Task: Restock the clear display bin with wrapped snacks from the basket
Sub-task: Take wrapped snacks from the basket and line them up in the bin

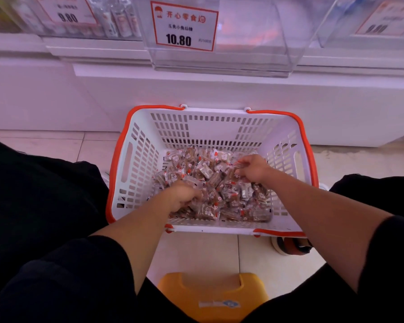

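Both hands are down in the basket (135, 164), a white slotted one with orange handles standing on the pale tiled floor (56, 145). The left hand (181, 197) is buried at about seven o'clock in the heap, fingers curled down into the wrapped snacks (210, 180) and closing on some of them. The right hand (252, 167) sits at about two o'clock of the heap, fingers bent and pinching a few wrappers at their tips. The snacks are small clear packets with brown contents and red-and-white print, covering the basket floor.

Up at twelve o'clock, on a white shelf ledge (219, 89), stands the clear display bin (254, 38), looking nearly bare inside, with a red-bordered price tag (184, 26) reading 10.80 on its front. Neighbouring bins at eleven and one o'clock carry tags too. At six o'clock, between the person's dark-clothed knees, is a yellow stool (210, 294); a shoe (289, 245) shows just past the basket's near right corner.
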`<state>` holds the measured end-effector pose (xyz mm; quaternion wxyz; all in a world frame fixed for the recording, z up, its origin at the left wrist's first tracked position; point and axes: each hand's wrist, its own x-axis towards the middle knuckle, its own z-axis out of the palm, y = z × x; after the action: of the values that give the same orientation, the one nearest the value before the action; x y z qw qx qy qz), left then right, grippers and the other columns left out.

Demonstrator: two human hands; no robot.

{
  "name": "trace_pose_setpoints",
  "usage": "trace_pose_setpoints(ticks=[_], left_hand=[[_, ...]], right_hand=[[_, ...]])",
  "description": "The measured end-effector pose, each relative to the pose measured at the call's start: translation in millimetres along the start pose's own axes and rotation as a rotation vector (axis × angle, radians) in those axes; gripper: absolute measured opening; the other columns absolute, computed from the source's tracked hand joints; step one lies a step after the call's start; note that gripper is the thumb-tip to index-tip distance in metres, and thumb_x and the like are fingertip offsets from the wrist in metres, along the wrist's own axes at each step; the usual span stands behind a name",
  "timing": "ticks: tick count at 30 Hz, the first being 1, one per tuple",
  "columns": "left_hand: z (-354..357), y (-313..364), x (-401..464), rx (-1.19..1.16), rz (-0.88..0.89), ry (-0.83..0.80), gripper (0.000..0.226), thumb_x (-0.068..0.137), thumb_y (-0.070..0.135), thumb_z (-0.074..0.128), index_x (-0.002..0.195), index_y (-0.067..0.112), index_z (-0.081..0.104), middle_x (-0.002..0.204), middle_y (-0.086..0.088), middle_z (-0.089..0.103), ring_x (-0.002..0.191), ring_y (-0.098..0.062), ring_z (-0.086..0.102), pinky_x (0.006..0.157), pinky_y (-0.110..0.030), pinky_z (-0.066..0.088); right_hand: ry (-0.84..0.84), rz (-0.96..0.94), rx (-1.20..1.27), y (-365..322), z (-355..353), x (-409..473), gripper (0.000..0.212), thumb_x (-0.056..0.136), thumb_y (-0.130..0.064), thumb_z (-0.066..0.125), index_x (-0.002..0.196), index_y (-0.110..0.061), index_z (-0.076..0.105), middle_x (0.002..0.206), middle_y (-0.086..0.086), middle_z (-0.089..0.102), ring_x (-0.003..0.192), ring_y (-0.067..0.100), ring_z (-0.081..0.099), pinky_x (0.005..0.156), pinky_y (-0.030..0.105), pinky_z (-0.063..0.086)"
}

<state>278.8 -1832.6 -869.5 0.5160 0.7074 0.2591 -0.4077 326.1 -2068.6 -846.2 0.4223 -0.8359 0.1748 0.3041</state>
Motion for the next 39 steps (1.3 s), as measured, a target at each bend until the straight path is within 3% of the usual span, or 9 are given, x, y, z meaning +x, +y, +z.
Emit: trace_pose_setpoints(ticks=[4, 8, 10, 13, 18, 21, 27, 31, 39], left_hand=[[-10.8, 14.3, -9.7, -0.337, -0.112, -0.216, 0.015, 0.091, -0.002, 0.062, 0.104, 0.000, 0.069, 0.100, -0.013, 0.074, 0.071, -0.013, 0.062, 0.060, -0.022, 0.050], [-25.3, 28.4, -18.1, -0.543, -0.078, -0.243, 0.029, 0.094, 0.009, 0.059, 0.123, 0.009, 0.060, 0.126, -0.016, 0.065, 0.112, -0.028, 0.064, 0.076, -0.045, 0.058], [-29.7, 35.7, -26.6, -0.565, -0.042, -0.275, 0.029, 0.094, 0.008, 0.059, 0.123, 0.009, 0.058, 0.128, -0.021, 0.061, 0.118, -0.037, 0.062, 0.080, -0.056, 0.058], [-37.2, 52.2, -43.3, -0.445, 0.026, -0.294, 0.028, 0.096, 0.004, 0.056, 0.123, 0.004, 0.052, 0.118, -0.024, 0.067, 0.104, -0.036, 0.070, 0.081, -0.047, 0.061], [-66.7, 120.2, -103.1, -0.078, 0.175, -0.459, 0.032, 0.099, 0.005, 0.054, 0.129, 0.013, 0.048, 0.114, -0.015, 0.073, 0.101, -0.029, 0.072, 0.081, -0.053, 0.059], [-93.7, 175.1, -157.1, 0.164, 0.326, -0.484, 0.043, 0.093, 0.007, 0.062, 0.134, 0.013, 0.050, 0.113, -0.008, 0.073, 0.107, -0.025, 0.070, 0.084, -0.054, 0.057], [-100.2, 208.7, -229.5, 0.023, 0.512, -0.522, 0.034, 0.099, 0.006, 0.047, 0.130, 0.014, 0.058, 0.109, -0.011, 0.069, 0.095, -0.023, 0.068, 0.074, -0.038, 0.058], [-94.1, 214.4, -245.5, -0.027, 0.450, -0.709, 0.054, 0.092, 0.038, 0.036, 0.132, 0.007, 0.055, 0.119, -0.025, 0.059, 0.099, -0.028, 0.060, 0.081, -0.034, 0.055], [-97.3, 213.3, -248.3, -0.208, 0.438, -0.711, 0.039, 0.093, 0.018, 0.050, 0.126, -0.002, 0.058, 0.115, -0.023, 0.068, 0.101, -0.035, 0.070, 0.078, -0.038, 0.061]], right_hand=[[-0.087, -0.077, -0.031, -12.8, -9.0, -1.2, 0.038, 0.085, 0.007, 0.068, 0.120, -0.006, 0.065, 0.104, 0.015, 0.069, 0.081, 0.024, 0.069, 0.077, 0.040, 0.061], [-0.087, -0.283, -0.374, -34.2, -17.8, -10.6, 0.031, 0.083, -0.001, 0.074, 0.112, -0.010, 0.071, 0.107, 0.009, 0.071, 0.095, 0.024, 0.069, 0.079, 0.034, 0.059], [-0.071, -0.362, -0.433, -49.5, -22.7, -20.5, 0.028, 0.082, -0.003, 0.075, 0.109, -0.012, 0.072, 0.105, 0.007, 0.071, 0.096, 0.021, 0.067, 0.077, 0.027, 0.053], [-0.095, -0.444, -0.512, -77.3, -35.1, -39.4, 0.027, 0.082, -0.006, 0.076, 0.108, -0.010, 0.071, 0.104, 0.005, 0.070, 0.098, 0.022, 0.066, 0.080, 0.027, 0.049], [-0.449, -0.264, 0.097, -131.4, -73.6, -96.2, 0.028, 0.092, 0.002, 0.061, 0.120, 0.005, 0.055, 0.108, 0.019, 0.068, 0.092, 0.024, 0.070, 0.078, 0.030, 0.061], [-0.518, -0.292, 0.351, -155.2, -92.2, -138.6, 0.029, 0.095, -0.007, 0.056, 0.123, 0.000, 0.055, 0.121, 0.019, 0.066, 0.104, 0.024, 0.066, 0.084, 0.034, 0.059], [-0.329, -0.594, 0.731, -181.8, -92.6, -198.1, 0.034, 0.090, -0.012, 0.057, 0.122, -0.001, 0.060, 0.116, 0.015, 0.070, 0.100, 0.019, 0.068, 0.082, 0.027, 0.058], [-0.177, -0.729, 0.675, -194.4, -91.6, -207.3, 0.026, 0.095, -0.006, 0.054, 0.120, -0.006, 0.061, 0.112, 0.015, 0.072, 0.097, 0.020, 0.068, 0.079, 0.027, 0.058], [-0.052, -0.878, 0.429, -198.7, -89.2, -209.1, 0.035, 0.094, 0.003, 0.053, 0.129, -0.004, 0.057, 0.114, 0.015, 0.071, 0.109, 0.031, 0.066, 0.092, 0.028, 0.054]])
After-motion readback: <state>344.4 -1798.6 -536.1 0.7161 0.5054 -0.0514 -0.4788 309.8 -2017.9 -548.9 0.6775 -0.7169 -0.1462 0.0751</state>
